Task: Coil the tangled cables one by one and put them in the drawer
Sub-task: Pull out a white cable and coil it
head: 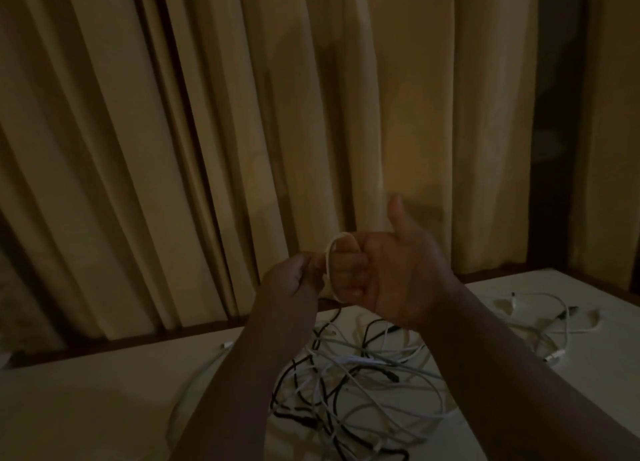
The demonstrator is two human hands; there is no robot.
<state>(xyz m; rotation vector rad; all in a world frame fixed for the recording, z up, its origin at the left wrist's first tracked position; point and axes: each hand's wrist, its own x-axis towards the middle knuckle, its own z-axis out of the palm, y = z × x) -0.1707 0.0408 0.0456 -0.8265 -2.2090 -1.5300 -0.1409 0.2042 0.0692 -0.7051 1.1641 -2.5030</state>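
- Curtain [173, 114] fills the far side; no drawer in view.
- Tabletop [86, 408] carries the cable tangle [363, 381], black and white leads mixed, near centre to right.
- Right hand [398, 277] is raised above the tangle, thumb up, fingers bent, with the white cable [330, 263] looped round them.
- Left hand [291, 280] is just left of it, pinching the same cable at the loop.
- To do it well: lay even turns over the right fingers, feed with light tension, and clear snags before pulling.
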